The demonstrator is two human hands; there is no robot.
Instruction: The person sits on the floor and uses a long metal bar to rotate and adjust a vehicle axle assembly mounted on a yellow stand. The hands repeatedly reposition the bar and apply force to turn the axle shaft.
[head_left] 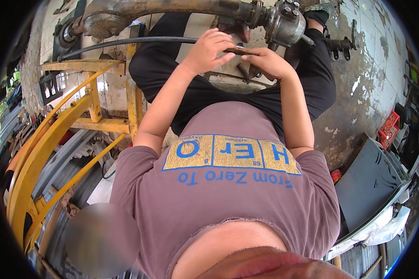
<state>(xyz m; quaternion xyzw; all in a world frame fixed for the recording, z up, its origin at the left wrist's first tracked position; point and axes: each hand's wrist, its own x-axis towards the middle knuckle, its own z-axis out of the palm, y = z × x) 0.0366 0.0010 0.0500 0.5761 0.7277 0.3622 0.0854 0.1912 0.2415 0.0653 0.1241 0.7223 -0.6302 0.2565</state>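
Above my lap, both hands meet at a thin, dark brown metal piece (240, 50) whose kind I cannot make out. My right hand (271, 63) grips its right end, thumb on top. My left hand (209, 52) has its thumb and fingertips around the left end, with the other fingers loosely bent. A black hose (125, 42) runs from the left to behind my left hand, where its end is hidden. Just past my hands lies a large rusty axle tube (172, 6), joined to a grey metal housing (286, 25) with bolts on top.
A yellow metal frame (109, 124) stands close at my left. Past my right leg, a dark metal bracket (342, 46) lies on the worn tiled floor (365, 79). At the right are a red plastic crate (389, 128) and a grey panel (368, 186).
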